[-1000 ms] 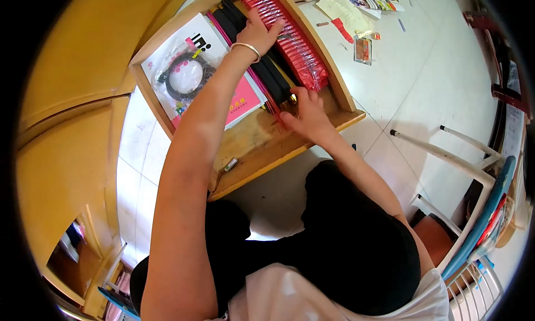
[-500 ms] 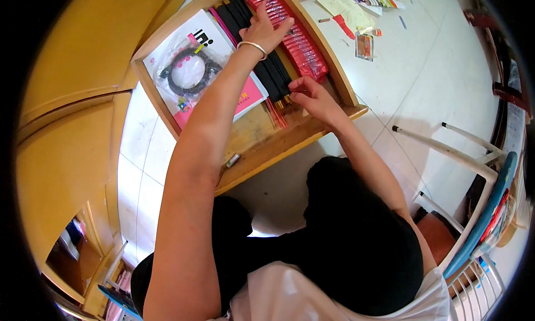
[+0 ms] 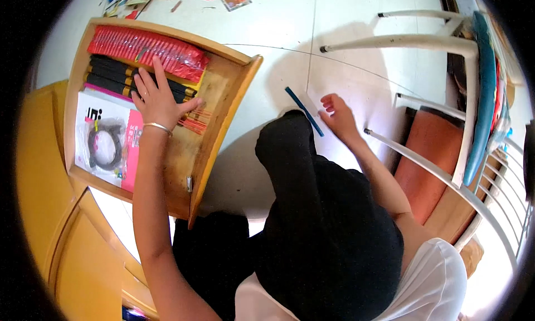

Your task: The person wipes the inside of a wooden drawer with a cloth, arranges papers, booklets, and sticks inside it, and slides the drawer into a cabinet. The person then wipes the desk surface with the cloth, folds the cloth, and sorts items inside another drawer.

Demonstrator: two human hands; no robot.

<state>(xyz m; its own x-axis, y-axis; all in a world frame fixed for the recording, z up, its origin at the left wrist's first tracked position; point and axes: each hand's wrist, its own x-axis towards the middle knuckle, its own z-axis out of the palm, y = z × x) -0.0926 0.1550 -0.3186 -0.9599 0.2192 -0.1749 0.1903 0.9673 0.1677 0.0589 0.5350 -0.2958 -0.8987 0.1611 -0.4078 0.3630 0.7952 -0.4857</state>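
Right hand (image 3: 340, 121) has moved from drawer (image 3: 225, 91) to floor (image 3: 267, 28), fingers loosely curled, thumb apart; blue stick (image 3: 304, 112) lies just left, slanting from upper left to lower right. Left hand (image 3: 158, 104), farther away, spreads its fingers over black bundles (image 3: 111, 74).

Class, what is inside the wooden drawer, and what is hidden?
The drawer shows red packets, black bundles, red sticks and a bagged black cable on a booklet. The left hand partly covers the bundles; what lies beneath the booklet is hidden.

Home, by the look of it.
Tiled floor (image 3: 262, 22) around me; yellow wooden cabinet (image 3: 42, 170) and packed drawer (image 3: 237, 87) left, white-framed chair (image 3: 401, 41) right.
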